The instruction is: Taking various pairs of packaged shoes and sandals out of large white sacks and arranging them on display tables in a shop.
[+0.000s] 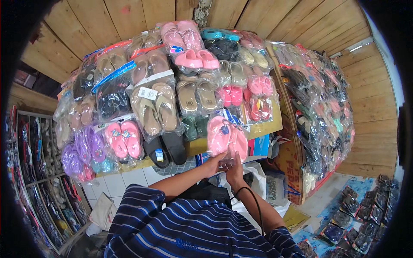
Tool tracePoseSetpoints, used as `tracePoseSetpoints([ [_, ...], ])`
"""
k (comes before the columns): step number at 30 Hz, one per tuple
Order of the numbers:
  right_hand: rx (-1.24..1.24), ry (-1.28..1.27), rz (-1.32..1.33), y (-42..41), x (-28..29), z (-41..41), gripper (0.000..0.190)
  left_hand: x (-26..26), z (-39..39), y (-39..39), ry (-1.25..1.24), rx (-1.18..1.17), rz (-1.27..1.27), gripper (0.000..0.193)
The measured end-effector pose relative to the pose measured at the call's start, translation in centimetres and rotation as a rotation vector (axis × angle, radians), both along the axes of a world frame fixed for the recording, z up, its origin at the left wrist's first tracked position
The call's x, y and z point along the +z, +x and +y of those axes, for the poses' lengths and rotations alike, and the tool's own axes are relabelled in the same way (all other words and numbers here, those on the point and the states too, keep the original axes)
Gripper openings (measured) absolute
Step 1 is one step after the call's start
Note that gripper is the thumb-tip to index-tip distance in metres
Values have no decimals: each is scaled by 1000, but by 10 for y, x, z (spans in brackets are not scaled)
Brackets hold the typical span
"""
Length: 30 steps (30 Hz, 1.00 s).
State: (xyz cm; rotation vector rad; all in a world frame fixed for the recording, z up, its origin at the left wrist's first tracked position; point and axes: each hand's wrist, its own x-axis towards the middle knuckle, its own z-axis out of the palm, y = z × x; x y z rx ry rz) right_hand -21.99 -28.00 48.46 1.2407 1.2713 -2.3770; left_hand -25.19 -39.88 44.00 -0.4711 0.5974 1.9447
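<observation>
A clear plastic bag with a pair of pink sandals (220, 133) is before me, at the front edge of a display of footwear. A strap or charm in dark blue shows on the left sandal. My left hand (211, 165) grips the near end of the bag from the left. From the right, my right hand (235, 171) holds the same end, with its thumb on the plastic. Just left of the bag lie dark green clogs (195, 126) and black slides (172, 150). Behind it are tan slides (196, 96) in plastic.
Bagged sandals, such as beige flip-flops (156, 111) and purple sandals (92, 145), are stacked on the yellow-edged table (269, 121). A wooden divider (287, 129) separates another stack at right. White plastic bags (255, 174) lie below my hands. A rack (42, 174) stands at left.
</observation>
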Motion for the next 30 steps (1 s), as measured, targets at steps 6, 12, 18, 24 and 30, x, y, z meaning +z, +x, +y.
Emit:
tracePoseSetpoints([
  [6,-258,-19,-35,-4,-29,29,47,1,57,14,-454,-80,357,64],
  [12,-363,-114,-7,-4,-52,55,42,8,79,26,-553,-105,686,80],
  [18,-329,287,78,-9,-56,53,42,20,71,22,-1230,-322,1171,78],
  [24,-418,65,311,-12,-59,81,45,37,27,5,-994,-460,1878,61],
  [30,-294,11,381,-1,-41,98,42,-60,-47,-30,-826,-547,854,70],
])
